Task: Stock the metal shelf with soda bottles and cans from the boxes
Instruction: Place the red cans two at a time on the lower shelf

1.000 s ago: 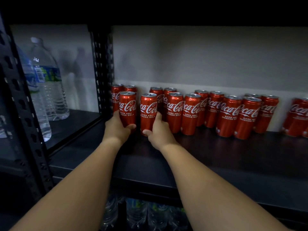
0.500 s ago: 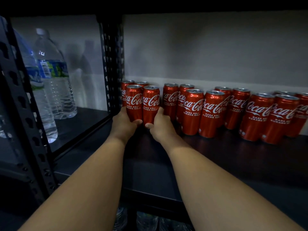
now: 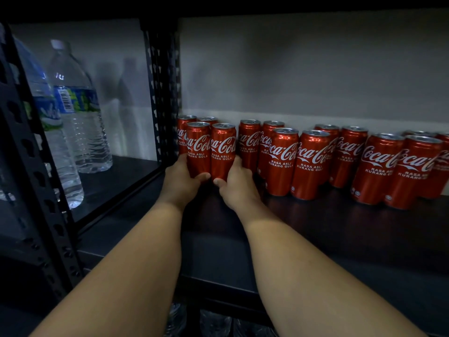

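While both arms reach into the shelf [image 3: 315, 229], each hand holds one can low on its body. The left hand [image 3: 181, 182] is wrapped round the base of the left can [image 3: 198, 148], thumb across the front. The right hand [image 3: 237, 184] holds the right can [image 3: 223, 149] the same way, thumb at the bottom rim, fingers hidden behind. The two cans stand upright, touching side by side, at the 9 o'clock end of the can row [image 3: 315, 154], hard against the perforated black post [image 3: 161, 93].

Handling, as a judgement: full, sealed cans, so fairly heavy for their size. Thin aluminium walls, stiff while sealed but quick to dent if knocked. Glossy lacquered sides look slippery. Tall and slim, so they would topple easily if pushed high. The low hold near the base suits sliding them.

Materials: red gloss cans with white script and silver tops. Board dark and matt with a dull sheen. Post is black punched steel. Wall behind is pale and flat.

At 9 o'clock, in the next bay, clear ribbed water bottles [image 3: 77, 113] with blue-green labels. At 6 o'clock, under the shelf, more clear plastic shows dimly; what it is I cannot tell.
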Demonstrator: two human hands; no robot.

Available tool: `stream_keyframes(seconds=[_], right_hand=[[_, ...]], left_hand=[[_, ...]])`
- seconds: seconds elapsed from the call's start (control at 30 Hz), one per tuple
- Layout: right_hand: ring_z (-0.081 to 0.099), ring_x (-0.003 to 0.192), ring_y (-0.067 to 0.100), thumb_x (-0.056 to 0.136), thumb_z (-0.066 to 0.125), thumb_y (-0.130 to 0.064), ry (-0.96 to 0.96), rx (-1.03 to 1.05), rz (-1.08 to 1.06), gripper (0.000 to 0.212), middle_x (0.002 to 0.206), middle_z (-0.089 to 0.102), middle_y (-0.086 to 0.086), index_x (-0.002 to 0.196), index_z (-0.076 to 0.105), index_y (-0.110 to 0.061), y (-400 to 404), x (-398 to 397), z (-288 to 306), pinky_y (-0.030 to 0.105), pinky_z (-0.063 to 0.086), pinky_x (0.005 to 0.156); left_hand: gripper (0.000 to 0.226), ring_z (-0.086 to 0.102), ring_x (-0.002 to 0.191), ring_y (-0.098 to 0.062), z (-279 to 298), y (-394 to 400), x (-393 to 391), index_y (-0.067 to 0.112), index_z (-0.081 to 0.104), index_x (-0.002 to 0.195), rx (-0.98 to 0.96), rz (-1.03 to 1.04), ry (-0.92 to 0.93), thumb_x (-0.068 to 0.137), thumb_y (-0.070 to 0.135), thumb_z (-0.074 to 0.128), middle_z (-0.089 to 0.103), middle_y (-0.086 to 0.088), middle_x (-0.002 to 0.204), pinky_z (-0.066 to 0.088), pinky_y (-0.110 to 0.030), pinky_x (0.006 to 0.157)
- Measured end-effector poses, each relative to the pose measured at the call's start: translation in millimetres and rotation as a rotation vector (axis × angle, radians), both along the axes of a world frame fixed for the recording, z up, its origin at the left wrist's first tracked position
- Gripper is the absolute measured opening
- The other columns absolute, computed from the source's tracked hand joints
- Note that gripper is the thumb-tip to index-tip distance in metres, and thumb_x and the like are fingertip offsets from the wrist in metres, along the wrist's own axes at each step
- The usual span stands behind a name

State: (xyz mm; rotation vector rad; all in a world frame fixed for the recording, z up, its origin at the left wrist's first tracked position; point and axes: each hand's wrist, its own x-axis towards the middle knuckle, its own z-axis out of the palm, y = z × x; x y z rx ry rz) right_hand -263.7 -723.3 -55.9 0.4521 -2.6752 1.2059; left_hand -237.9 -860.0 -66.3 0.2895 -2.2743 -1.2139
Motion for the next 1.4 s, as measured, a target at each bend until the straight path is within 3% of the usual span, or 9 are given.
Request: stream_keyframes(seconds=[0.13,0.47,0.67,0.83,0.93,1.03,1.2,1.3,1.4], right_hand=[[0.052,0.132,0.03,0.096,0.069,-0.024,0.007,0.002,-0.002,0.081,0.145,0.05,0.011,0.158,0.018,-0.017,0,1,-1,0.043,0.043,0.108],[0.049,0.135,0.032,0.092,0.073,-0.02,0.0,-0.008,0.017,0.088,0.147,0.046,0.013,0.159,0.016,-0.018,4,6,0,0.044,0.041,0.11],[0.051,0.133,0.03,0.091,0.074,-0.013,0.007,0.014,-0.02,0.071,0.145,0.05,0.013,0.149,0.034,-0.012,23,29,1,0.038,0.043,0.108],[0.056,0.125,0.027,0.087,0.078,-0.017,-0.028,0.028,-0.006,0.063,0.138,0.055,0.01,0.141,0.046,-0.015,50,63,-5,0.039,0.047,0.107],[0.063,0.103,0.024,0.084,0.08,-0.019,0.025,0.027,-0.007,0.044,0.117,0.062,0.008,0.122,0.058,-0.016,81,97,-11,0.033,0.053,0.092],[0.059,0.076,0.012,0.082,0.082,-0.022,0.102,0.016,0.013,0.031,0.091,0.062,-0.002,0.103,0.059,-0.022,120,140,-14,0.024,0.048,0.07],[0.052,0.063,0.003,0.084,0.079,-0.02,0.242,-0.058,0.079,0.02,0.076,0.06,-0.005,0.096,0.063,-0.023,182,221,-22,0.013,0.038,0.059],[0.053,0.065,0.005,0.087,0.078,-0.02,0.198,-0.078,0.08,0.017,0.075,0.06,-0.005,0.097,0.064,-0.022,213,257,-52,0.013,0.041,0.06],[0.055,0.066,0.006,0.087,0.078,-0.021,0.044,-0.019,0.036,0.018,0.075,0.06,-0.006,0.096,0.063,-0.024,236,270,-109,0.019,0.044,0.062]], left_hand=[[0.069,0.055,0.134,-0.026,-1,2,-2,0.02,0.046,0.148,-0.02,0.002,-0.018,0.089,0.027,0.08,0.059,-0.006,0.144,0.042,-0.04,0.11],[0.078,0.051,0.138,-0.025,0,7,4,0.02,0.039,0.153,0.007,-0.001,-0.041,0.087,0.019,0.081,0.056,-0.005,0.148,0.038,-0.042,0.115],[0.109,0.049,0.139,-0.028,-2,17,28,0.018,0.022,0.159,0.051,0.095,-0.096,0.075,0.02,0.091,0.05,-0.01,0.149,0.04,-0.046,0.117],[0.08,0.059,0.119,-0.027,0,54,80,0.014,0.043,0.146,-0.032,0.057,-0.151,0.08,0.024,0.087,0.059,-0.01,0.127,0.047,-0.03,0.096],[0.069,0.062,0.103,-0.019,5,83,124,0.012,0.046,0.141,-0.034,0.003,-0.161,0.084,0.024,0.084,0.065,0.001,0.104,0.043,-0.024,0.085],[0.062,0.063,0.096,-0.012,5,115,167,0.015,0.05,0.139,0.004,-0.04,-0.16,0.087,0.029,0.081,0.069,0.005,0.097,0.045,-0.022,0.077],[0.03,0.062,0.074,-0.005,-10,172,228,0.024,0.06,0.114,0.069,-0.09,-0.106,0.09,0.026,0.079,0.069,0.003,0.082,0.039,-0.01,0.055],[0.026,0.062,0.073,-0.006,-47,199,253,0.027,0.059,0.109,0.089,-0.123,-0.145,0.091,0.025,0.078,0.07,0.003,0.081,0.039,-0.01,0.054],[0.022,0.066,0.079,-0.012,-106,217,272,0.025,0.058,0.105,0.136,-0.147,-0.29,0.092,0.022,0.076,0.07,0.0,0.082,0.048,-0.024,0.067]])
